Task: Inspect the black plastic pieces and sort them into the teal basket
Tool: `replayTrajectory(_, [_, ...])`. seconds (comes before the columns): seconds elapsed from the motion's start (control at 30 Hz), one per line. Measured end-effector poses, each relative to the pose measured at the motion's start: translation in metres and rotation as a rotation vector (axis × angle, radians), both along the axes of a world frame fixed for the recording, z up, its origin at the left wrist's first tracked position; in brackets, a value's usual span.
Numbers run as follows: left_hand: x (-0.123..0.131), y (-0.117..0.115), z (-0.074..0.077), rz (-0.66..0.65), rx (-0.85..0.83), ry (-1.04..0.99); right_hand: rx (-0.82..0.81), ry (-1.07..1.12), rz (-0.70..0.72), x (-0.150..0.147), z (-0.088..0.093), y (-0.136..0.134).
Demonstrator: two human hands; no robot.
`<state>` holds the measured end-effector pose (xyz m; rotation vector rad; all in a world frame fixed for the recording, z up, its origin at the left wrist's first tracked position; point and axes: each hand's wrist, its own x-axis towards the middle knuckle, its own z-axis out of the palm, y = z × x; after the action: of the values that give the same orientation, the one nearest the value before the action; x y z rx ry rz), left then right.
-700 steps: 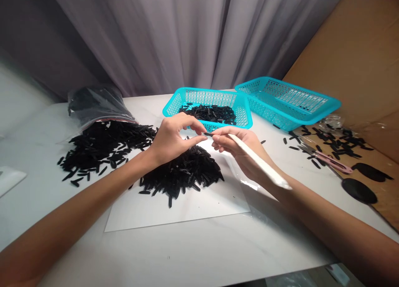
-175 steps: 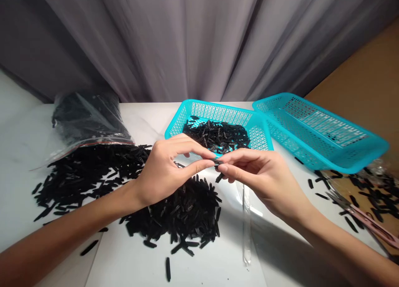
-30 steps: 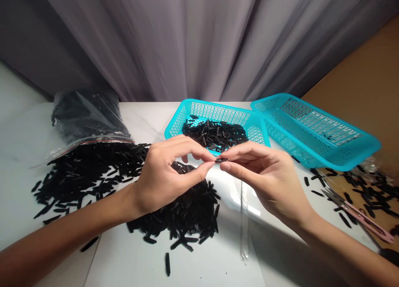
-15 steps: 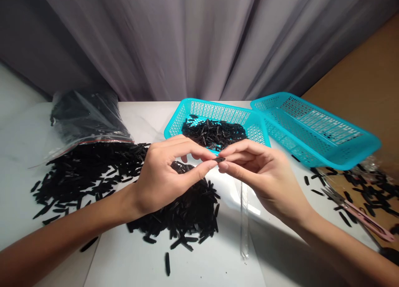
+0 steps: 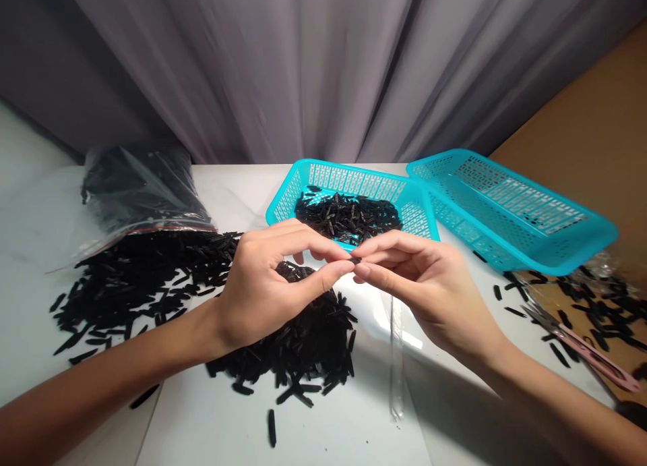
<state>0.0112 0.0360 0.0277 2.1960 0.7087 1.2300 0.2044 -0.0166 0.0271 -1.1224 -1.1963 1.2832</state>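
One small black plastic piece is pinched between the fingertips of the left hand and right hand, centre frame, just over the teal basket's front rim. A modest batch of pieces lies in that basket; a far bigger heap sits on the white sheet below the hands

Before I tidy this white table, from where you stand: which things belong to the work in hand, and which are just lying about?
In use: left hand, right hand, small black strip pinched between them, heap of black strips, teal plastic basket holding strips.
Lying about: second teal basket, pink-handled snips, clear zip bag.
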Motion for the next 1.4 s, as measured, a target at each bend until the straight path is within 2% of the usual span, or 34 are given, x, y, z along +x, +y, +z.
replayTrajectory(0.67, [0.0, 0.0, -0.001, -0.018, 0.05, 0.001, 0.075, -0.076, -0.055, -0.001, -0.002, 0.0])
replayTrajectory(1.2, [0.0, 0.0, 0.0, 0.004, 0.015, 0.012, 0.089, -0.116, -0.055, 0.0, -0.002, 0.0])
replayTrajectory(1.3, [-0.001, 0.005, 0.0, 0.041, -0.027, 0.083, 0.153, -0.24, -0.144, 0.008, -0.004, 0.007])
replayTrajectory(1.4, [-0.006, 0.014, -0.004, -0.021, -0.094, 0.29, 0.319, -0.538, -0.333, 0.018, -0.008, 0.016])
